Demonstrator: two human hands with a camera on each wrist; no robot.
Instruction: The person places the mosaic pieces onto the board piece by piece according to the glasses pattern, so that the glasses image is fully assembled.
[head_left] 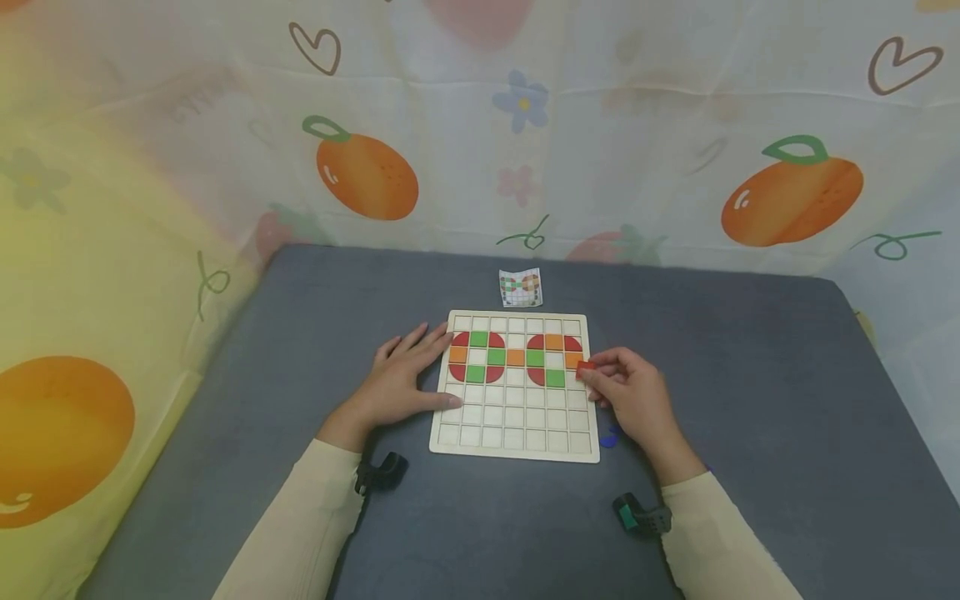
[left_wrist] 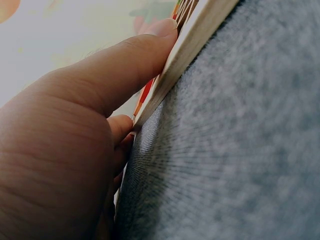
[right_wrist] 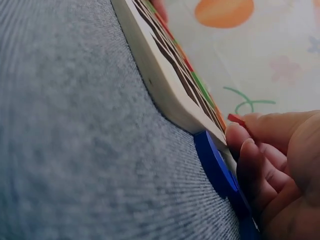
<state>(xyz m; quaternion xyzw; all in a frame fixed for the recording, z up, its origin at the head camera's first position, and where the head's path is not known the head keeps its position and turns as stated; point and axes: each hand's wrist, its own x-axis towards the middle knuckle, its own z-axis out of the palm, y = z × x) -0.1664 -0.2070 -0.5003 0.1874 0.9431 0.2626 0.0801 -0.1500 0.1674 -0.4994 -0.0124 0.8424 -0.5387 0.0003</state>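
A pale wooden grid board (head_left: 513,437) lies on the dark table, with red, green and orange tiles in its upper rows forming two rings joined by an orange tile (head_left: 515,357). My left hand (head_left: 401,379) rests at the board's left edge, fingers spread, its thumb (left_wrist: 145,55) on the rim in the left wrist view. At the right edge my right hand (head_left: 633,392) pinches a small red tile (head_left: 584,369) between thumb and index finger, beside the orange tile of the right ring. In the right wrist view the red tile (right_wrist: 236,119) shows only as a thin edge.
Blue pieces (head_left: 609,438) lie on the table by the board's lower right side, below my right hand. A small printed pattern card (head_left: 521,287) sits beyond the board's top edge. Behind the table (head_left: 495,525) hangs a fruit-patterned cloth (head_left: 450,100).
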